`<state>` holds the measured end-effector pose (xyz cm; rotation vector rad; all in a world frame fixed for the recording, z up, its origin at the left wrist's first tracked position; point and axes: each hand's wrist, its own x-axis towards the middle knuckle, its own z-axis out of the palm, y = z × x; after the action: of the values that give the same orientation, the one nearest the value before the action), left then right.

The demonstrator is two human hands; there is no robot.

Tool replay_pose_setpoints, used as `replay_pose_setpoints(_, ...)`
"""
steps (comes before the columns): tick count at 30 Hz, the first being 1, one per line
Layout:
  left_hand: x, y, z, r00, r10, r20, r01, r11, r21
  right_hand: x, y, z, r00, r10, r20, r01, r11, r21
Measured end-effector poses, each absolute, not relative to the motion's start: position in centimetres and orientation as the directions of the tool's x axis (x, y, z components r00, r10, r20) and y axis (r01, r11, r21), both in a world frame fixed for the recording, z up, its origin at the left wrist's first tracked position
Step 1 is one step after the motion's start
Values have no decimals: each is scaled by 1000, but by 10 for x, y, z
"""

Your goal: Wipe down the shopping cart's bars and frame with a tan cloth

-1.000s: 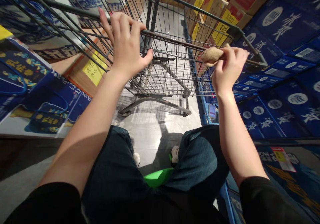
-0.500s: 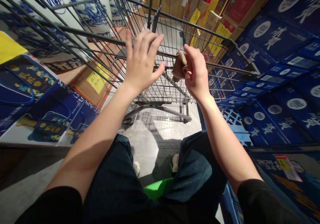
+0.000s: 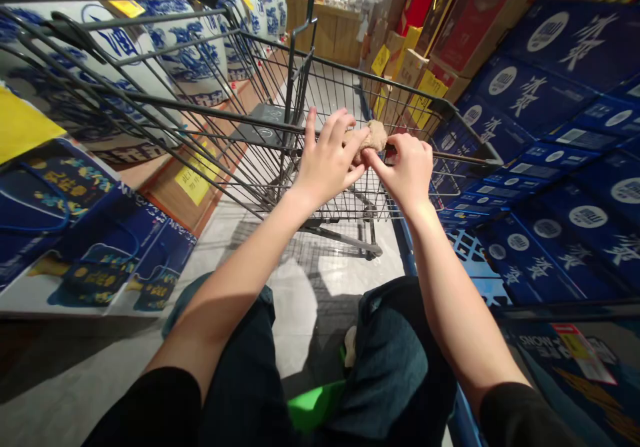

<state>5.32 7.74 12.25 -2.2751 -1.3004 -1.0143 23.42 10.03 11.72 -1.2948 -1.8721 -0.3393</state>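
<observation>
A crumpled brown cloth (image 3: 376,134) lies bunched over the near side rail of a dark wire shopping cart (image 3: 453,156). My left hand (image 3: 327,160) reaches over the rail, its fingers curled onto the left part of the cloth and its thumb on the near side. Just to the right, my right hand (image 3: 409,167) is closed on the cloth's right end, thumb and fingers pinching it. Part of the cloth is hidden under the fingers of both hands.
Large blue-and-white jars (image 3: 193,50) line a wooden ledge on the left, near blue printed gift boxes (image 3: 100,260). Stacked blue cartons (image 3: 530,90) rise on the right. Below me is something green (image 3: 316,404). Grey floor (image 3: 295,300) shows under the cart.
My left hand has come right and down onto the cloth; before, it was spread apart from it. My right hand has lowered slightly with the cloth. The view has tilted up.
</observation>
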Motion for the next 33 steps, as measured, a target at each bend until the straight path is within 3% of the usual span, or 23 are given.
replay_pose_setpoints(7,70,81,124,337,623,706,831,-549,87,242,95,118,-207,612,764,853,494,-165)
replay_pose_setpoints(15,41,79,125,155,608,779,873,-454,180,270,101,113,-153,637,756,872,447,-199)
replay_pose_setpoints(20,-15,84,132,7,679,734,922,-289,258,270,97,113,-187,641,745,868,462,-179)
replay_pose_setpoints(26,-59,87,121,-26,579,815,946,-249,208,259,94,109,-162,621,767,889,429,-160)
replay_pose_setpoints(33,-6,78,109,97,567,818,934,-336,123,216,80,117,-211,616,759,927,372,-44)
